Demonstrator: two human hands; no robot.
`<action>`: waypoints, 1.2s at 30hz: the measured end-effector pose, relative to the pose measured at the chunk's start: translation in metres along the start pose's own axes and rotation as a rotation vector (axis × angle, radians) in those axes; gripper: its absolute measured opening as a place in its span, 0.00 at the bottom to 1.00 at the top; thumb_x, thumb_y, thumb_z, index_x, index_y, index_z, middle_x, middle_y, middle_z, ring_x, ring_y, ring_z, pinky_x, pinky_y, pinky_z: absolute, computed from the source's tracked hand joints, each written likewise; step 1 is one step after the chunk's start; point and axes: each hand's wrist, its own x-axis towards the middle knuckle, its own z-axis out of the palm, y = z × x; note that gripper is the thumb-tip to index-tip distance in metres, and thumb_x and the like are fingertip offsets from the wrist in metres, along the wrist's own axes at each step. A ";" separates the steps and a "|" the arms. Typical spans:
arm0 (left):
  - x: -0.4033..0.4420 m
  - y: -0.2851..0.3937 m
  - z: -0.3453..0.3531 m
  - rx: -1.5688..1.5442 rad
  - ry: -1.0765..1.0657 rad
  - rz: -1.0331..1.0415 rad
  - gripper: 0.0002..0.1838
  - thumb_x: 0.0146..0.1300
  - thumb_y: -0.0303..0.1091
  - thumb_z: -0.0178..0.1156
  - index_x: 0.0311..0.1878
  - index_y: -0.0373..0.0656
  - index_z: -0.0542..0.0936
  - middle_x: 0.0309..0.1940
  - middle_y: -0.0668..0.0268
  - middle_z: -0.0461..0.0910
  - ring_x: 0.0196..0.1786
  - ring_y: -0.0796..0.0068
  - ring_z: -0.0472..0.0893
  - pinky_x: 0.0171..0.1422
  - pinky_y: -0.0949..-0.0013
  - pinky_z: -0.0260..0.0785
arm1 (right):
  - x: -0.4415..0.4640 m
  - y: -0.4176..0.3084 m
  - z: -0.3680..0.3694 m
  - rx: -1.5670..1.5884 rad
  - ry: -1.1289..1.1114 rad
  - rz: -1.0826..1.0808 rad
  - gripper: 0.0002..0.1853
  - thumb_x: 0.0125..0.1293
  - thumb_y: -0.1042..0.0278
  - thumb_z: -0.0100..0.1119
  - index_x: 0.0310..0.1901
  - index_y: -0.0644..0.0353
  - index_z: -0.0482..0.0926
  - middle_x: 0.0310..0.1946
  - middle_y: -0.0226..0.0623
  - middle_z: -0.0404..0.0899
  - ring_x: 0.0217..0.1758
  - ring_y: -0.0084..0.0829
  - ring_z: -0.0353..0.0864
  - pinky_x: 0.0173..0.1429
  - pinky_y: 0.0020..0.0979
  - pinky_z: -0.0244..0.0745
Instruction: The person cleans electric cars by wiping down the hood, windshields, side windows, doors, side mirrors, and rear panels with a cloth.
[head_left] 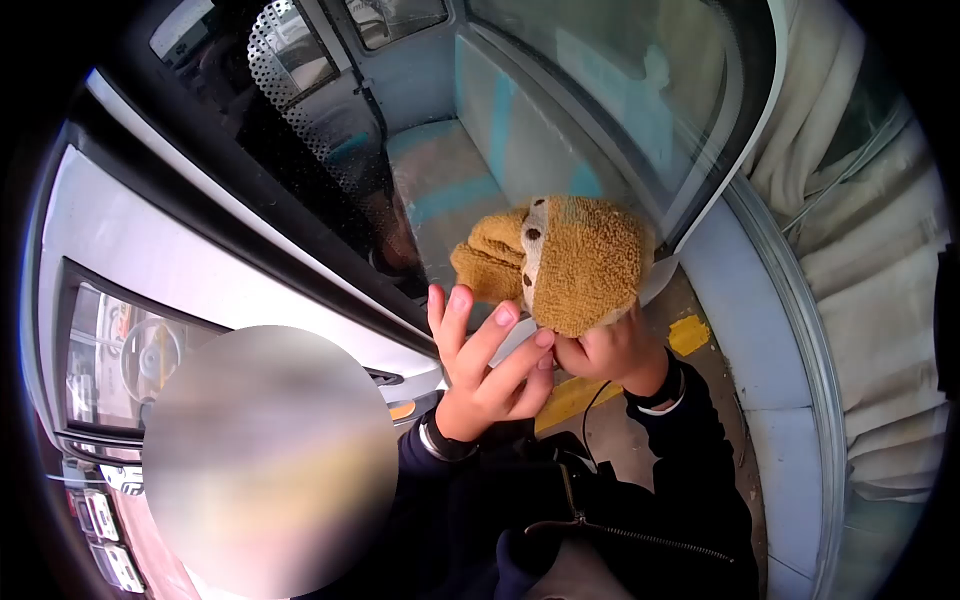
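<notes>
A tan terry-cloth piece (590, 262) with a pale band and dark brown spots is in front of me, with a folded part on its left side. My right hand (625, 352) grips its lower edge from below, its fingers partly hidden by the cloth. Just left of that, my left hand (490, 385) has its fingers spread, palm side showing. Its index fingertip is close to the lower edge of the cloth; whether it touches cannot be made out.
Behind the cloth, a window shows a grey seat (440, 170) with teal stripes. A white vehicle panel (170, 230) is on the left. Pale curtains (880, 330) hang on the right beside a metal-edged sill (775, 400). Yellow paint (688, 335) marks the floor.
</notes>
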 end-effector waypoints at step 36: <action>0.059 -0.043 -0.008 0.939 0.018 -0.220 0.50 0.60 0.66 0.52 0.67 0.24 0.61 0.69 0.40 0.61 0.74 0.50 0.61 0.78 0.40 0.32 | 0.174 -0.014 0.007 -0.102 0.423 -0.514 0.23 0.56 0.56 0.59 0.46 0.67 0.80 0.52 0.55 0.78 0.67 0.51 0.67 0.77 0.45 0.51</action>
